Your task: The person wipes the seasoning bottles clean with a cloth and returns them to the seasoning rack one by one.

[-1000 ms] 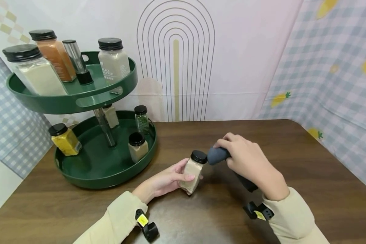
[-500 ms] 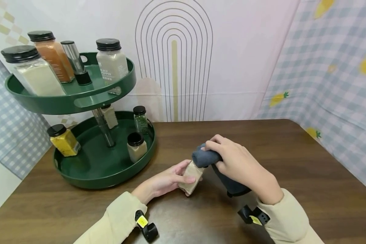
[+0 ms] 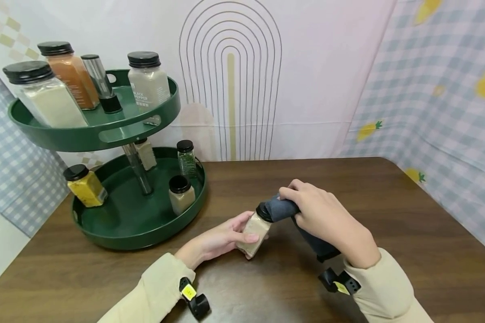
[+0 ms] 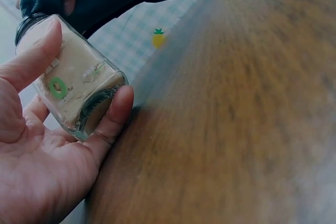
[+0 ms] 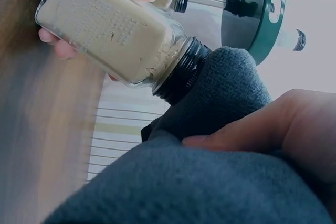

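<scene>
A glass spice jar (image 3: 253, 232) of pale beige powder, with a black lid, is gripped by my left hand (image 3: 222, 237), thumb across its side. It leans, lid up and to the right, just above the table. My right hand (image 3: 321, 213) holds a dark blue-grey cloth (image 3: 282, 208) bunched in its fingers and presses it against the lid (image 5: 181, 72). The rest of the cloth hangs below that hand. In the left wrist view the jar's base faces the camera, with powder inside and a green ring mark on its side.
A two-tier green turntable rack (image 3: 139, 242) stands at the left. Large jars and a metal-and-black grinder (image 3: 102, 83) sit on its upper tray. Smaller jars, among them a yellow one (image 3: 86, 187), stand on the lower tray. Wooden table surface (image 3: 388, 202) stretches to the right.
The right hand has brought the cloth leftward onto the jar's lid, covered it, then drawn back slightly right, so the lid partly shows again. The left hand has barely moved; the jar tilts slightly more.
</scene>
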Tool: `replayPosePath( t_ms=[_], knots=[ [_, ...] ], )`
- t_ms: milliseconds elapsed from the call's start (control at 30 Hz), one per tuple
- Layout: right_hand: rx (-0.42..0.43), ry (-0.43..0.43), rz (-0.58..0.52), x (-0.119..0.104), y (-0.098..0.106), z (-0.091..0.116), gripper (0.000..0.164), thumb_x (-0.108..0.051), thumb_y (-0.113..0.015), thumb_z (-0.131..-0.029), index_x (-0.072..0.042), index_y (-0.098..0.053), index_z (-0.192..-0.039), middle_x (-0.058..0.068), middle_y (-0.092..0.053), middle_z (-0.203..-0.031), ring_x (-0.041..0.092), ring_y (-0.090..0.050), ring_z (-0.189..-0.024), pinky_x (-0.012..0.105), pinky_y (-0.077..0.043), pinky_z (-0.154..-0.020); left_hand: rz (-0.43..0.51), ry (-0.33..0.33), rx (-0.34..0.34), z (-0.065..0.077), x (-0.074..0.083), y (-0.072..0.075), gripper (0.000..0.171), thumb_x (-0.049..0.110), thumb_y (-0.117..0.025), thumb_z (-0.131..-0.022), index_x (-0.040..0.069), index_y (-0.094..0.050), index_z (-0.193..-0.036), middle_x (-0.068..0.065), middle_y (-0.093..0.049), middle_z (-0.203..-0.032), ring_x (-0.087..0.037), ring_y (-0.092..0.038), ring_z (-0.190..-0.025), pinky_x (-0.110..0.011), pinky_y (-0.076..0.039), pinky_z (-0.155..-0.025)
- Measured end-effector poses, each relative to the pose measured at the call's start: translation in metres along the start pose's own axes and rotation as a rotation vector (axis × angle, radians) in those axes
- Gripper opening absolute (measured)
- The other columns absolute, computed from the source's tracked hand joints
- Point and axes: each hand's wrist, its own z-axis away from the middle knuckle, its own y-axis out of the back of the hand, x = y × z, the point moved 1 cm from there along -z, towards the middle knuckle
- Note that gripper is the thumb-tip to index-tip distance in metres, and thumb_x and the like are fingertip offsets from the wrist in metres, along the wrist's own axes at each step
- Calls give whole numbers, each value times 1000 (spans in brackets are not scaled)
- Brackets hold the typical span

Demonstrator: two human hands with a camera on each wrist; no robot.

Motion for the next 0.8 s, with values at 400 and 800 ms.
replayPosePath(
  t_ms=[400, 800],
  knots=[
    [156, -42, 11, 11, 16, 3, 36, 0, -63, -77, -19, -63, -107, 5, -58, -106, 25, -58, -92, 44, -49, -59, 2, 0, -4, 0, 0, 1, 58, 18, -65, -87, 15, -35, -136, -21, -52, -131, -20, -56, -112, -34, -45, -90],
    [153, 198, -73, -13, -5, -6, 43, 8, -61, -72, -25, -65, -99, 0, -56, -109, 17, -57, -98, 37, -51, -66, 13, 9, -25, -1, -1, 3, 71, 18, -63, -88, 16, -23, -146, -17, -45, -137, -21, -52, -117, -34, -41, -97]
  ],
)
